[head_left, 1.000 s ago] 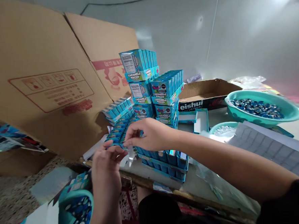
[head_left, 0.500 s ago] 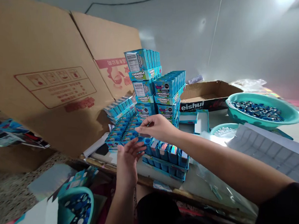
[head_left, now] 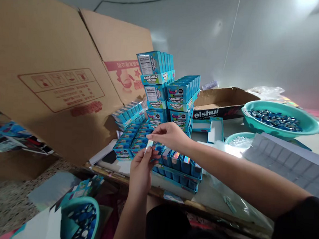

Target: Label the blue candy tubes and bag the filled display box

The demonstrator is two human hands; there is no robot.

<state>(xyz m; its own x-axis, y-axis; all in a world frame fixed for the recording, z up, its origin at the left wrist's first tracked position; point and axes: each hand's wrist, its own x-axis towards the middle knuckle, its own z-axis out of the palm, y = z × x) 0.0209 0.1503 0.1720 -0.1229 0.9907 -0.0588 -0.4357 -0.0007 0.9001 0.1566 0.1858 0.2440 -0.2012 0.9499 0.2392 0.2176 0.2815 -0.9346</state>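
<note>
A small pale, shiny sticker (head_left: 149,144) spans the gap between my two hands. My left hand (head_left: 142,166) pinches its lower end between thumb and fingers. My right hand (head_left: 169,135) has its thumb and forefinger closed at the upper end. Just below and to the right, a display tray (head_left: 177,179) holds a row of small blue candy boxes (head_left: 185,166); several have shiny stickers across their tops. Behind my hands stand stacked trays of blue boxes (head_left: 153,77) marked CARAMELO MACIZO. More blue boxes (head_left: 124,144) lie to the left.
A large cardboard carton (head_left: 52,55) stands at the left. Toward the back are an open carton (head_left: 225,98) and a turquoise basin (head_left: 277,133) of wrapped candies. A small bowl (head_left: 239,133) of white pieces and a printed sheet (head_left: 289,163) lie right. Another basin (head_left: 97,216) sits below the table edge.
My left hand has risen slightly and closed from open, spread fingers onto the sticker's lower end. The right hand has barely moved, and the sticker now shows between them.
</note>
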